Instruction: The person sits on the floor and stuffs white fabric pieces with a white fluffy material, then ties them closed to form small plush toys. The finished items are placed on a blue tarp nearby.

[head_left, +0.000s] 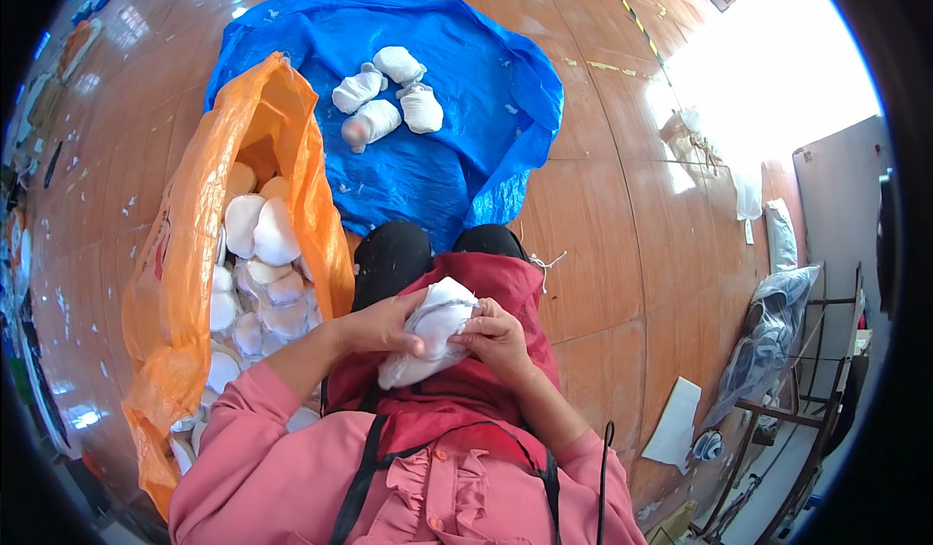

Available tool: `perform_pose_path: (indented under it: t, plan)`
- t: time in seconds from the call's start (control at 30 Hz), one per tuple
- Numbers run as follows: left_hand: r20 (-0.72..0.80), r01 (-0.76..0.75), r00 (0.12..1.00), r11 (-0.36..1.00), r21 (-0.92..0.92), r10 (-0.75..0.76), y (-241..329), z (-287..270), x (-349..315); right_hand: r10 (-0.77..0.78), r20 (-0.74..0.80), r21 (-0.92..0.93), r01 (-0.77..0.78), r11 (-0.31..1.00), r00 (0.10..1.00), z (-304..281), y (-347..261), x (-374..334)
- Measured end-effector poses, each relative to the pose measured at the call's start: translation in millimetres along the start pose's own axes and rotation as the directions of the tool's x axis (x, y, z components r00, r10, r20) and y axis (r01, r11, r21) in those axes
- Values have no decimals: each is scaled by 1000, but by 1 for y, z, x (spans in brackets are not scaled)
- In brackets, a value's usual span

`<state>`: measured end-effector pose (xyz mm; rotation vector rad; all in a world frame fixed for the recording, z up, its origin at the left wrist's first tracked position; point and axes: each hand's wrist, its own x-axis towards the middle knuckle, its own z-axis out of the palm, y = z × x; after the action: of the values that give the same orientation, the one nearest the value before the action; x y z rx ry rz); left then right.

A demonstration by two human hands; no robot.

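A white bundle of soft, oval pads (pixel 439 318) is held above my lap, over a dark red apron (pixel 530 317). My left hand (pixel 385 327) is wrapped round its left side, thumb lying across the front. At its right edge, my right hand (pixel 494 336) pinches with bent fingers; whether a thread or cloth end is between them cannot be made out. Beside my left arm stands a gaping orange woven sack (pixel 185 244) filled with loose white pads (pixel 267 229). Several similar white bundles (pixel 372 122) lie grouped on a blue tarp (pixel 437 50) beyond my knees.
Reddish-brown tiled floor (pixel 583 254) surrounds me, dotted with white scraps. To the right are a flat white piece (pixel 673 424), a clear plastic bag with dark contents (pixel 763 336) and a metal rack (pixel 792 399). Bright light enters at the far right.
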<state>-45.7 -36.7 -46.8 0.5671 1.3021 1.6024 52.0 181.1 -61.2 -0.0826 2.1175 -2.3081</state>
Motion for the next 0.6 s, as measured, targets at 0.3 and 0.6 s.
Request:
perform_pose_path:
  t: [0.3,0.6]
  plan:
    - [-25,156,980,841,-518,-197,13,22,-6,49,45,79,-52,995,998,-5,-10,21]
    - [-168,-5,983,897,-442,-77,-9,44,5,229,54,327,-234,916,972,-43,-10,21]
